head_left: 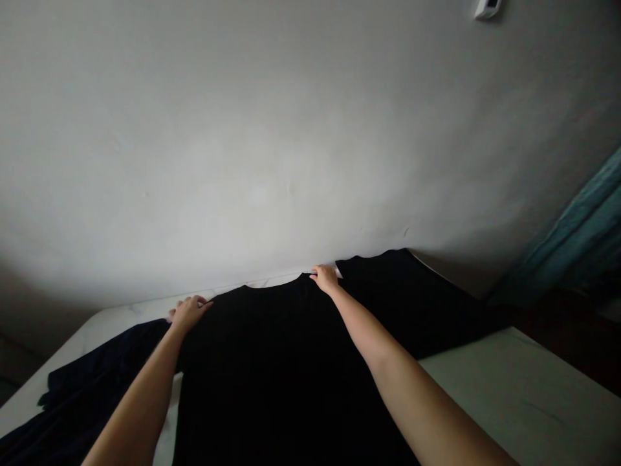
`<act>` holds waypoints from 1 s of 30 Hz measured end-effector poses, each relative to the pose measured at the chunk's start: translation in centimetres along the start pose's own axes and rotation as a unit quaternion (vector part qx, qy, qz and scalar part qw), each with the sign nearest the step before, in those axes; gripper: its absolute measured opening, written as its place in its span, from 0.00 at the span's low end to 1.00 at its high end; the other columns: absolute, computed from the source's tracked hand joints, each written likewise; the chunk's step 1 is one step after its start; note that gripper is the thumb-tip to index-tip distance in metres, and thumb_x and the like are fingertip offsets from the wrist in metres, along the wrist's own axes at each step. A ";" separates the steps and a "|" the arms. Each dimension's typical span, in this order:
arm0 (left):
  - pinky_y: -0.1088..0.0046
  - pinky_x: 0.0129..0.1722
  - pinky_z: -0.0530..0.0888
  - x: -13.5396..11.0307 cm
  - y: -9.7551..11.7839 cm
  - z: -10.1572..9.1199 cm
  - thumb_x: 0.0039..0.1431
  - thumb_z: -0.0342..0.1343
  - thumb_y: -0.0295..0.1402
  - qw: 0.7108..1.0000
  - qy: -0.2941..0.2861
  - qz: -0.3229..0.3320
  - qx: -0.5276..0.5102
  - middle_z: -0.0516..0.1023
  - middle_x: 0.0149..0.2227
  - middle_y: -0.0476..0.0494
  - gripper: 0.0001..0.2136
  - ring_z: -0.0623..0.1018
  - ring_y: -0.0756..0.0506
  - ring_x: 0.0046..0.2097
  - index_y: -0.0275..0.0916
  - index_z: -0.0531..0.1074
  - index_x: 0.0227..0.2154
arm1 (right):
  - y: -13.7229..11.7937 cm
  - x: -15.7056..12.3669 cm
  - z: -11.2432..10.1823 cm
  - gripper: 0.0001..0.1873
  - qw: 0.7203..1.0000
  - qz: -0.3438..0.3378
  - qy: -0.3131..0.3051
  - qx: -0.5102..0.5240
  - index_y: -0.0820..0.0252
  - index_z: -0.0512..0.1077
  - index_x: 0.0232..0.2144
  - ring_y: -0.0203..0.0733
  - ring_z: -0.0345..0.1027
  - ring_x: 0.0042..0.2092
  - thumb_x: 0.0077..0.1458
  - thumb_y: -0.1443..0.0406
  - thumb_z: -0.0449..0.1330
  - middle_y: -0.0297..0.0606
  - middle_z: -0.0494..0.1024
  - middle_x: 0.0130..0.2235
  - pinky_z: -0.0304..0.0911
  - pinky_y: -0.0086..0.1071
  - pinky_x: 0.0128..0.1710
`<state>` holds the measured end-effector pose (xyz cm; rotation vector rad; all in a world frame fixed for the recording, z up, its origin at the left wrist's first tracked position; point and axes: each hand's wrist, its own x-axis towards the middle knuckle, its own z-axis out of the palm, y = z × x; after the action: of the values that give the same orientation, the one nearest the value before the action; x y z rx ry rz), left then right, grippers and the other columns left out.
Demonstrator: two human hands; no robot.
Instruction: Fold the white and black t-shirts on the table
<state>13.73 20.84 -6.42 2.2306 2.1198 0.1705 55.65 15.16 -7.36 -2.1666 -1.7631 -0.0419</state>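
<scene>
A black T-shirt point(272, 369) lies spread out on the table, its neckline toward the wall. My left hand point(189, 312) pinches the shirt's edge at the left shoulder. At the right shoulder, my right hand point(325, 278) grips the edge between thumb and fingers. Another black garment point(427, 304) lies flat to the right, partly behind my right forearm. On the left, a dark navy garment point(107, 362) lies loosely rumpled, partly covered by my left forearm. The lower end of the T-shirt runs out of view.
The white marbled table point(528, 388) stands against a pale grey wall point(272, 149). A teal curtain point(577, 226) hangs at the right. High on the wall is a small white device point(488, 8).
</scene>
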 end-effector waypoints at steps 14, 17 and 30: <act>0.55 0.52 0.63 -0.7 -0.8 -0.7 0.64 0.45 0.38 0.995 0.095 -0.016 0.028 0.75 0.49 0.35 0.14 0.71 0.34 0.53 0.42 0.75 0.41 | -2.8 0.0 0.7 0.14 0.999 0.036 0.018 -0.003 0.62 0.77 0.45 0.51 0.65 0.53 0.64 0.66 0.54 0.50 0.75 0.50 0.56 0.39 0.51; 0.55 0.55 0.61 -3.0 2.7 -0.3 0.64 0.44 0.35 0.989 0.146 -0.014 0.032 0.73 0.53 0.32 0.17 0.69 0.35 0.55 0.38 0.71 0.50 | -4.5 -2.5 0.7 0.19 0.999 0.027 0.024 -0.010 0.64 0.72 0.53 0.53 0.62 0.57 0.65 0.64 0.52 0.54 0.70 0.57 0.55 0.42 0.56; 0.51 0.65 0.54 -15.1 9.2 3.7 0.67 0.42 0.37 0.986 0.038 0.160 0.001 0.56 0.68 0.40 0.24 0.55 0.36 0.69 0.42 0.59 0.65 | -7.1 -16.8 0.9 0.33 0.986 -0.133 -0.098 0.014 0.60 0.53 0.68 0.51 0.40 0.70 0.67 0.51 0.43 0.48 0.47 0.70 0.38 0.47 0.67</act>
<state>22.59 5.37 -9.59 2.5907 1.7791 0.2714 44.91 0.75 -10.47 -1.9587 -2.1390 0.1343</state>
